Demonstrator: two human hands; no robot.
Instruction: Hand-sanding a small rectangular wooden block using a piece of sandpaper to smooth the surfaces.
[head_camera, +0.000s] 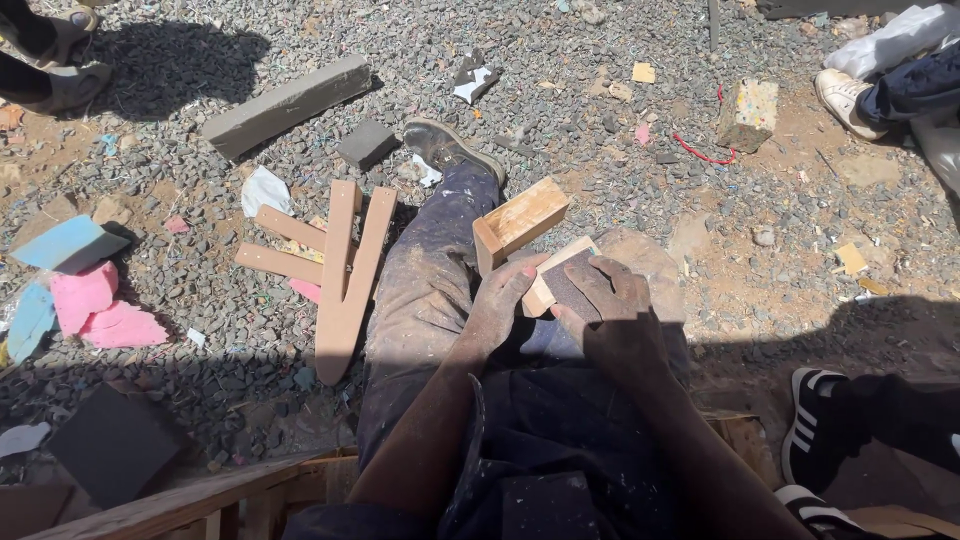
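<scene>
left hand (497, 305) fingers, right hand (610, 300) fingers closed on wooden piece (520, 222)

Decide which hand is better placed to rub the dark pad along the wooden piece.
Right. The right hand lies on the dark pad, fingers spread over it; the left hand grips the wooden piece from beside.

Outdoor yard, harsh sunlight casting hard shadows. Ground: grey gravel (600, 130) over reddish dirt. Flat wooden slats (340, 265) lying crossed on gravel. Grey concrete bar (285, 105) lying at upper left, dark block (366, 143) sitting beside it. Pink and blue foam scraps (85, 290) lying at left edge. Speckled foam block (748, 113) resting at upper right.
</scene>
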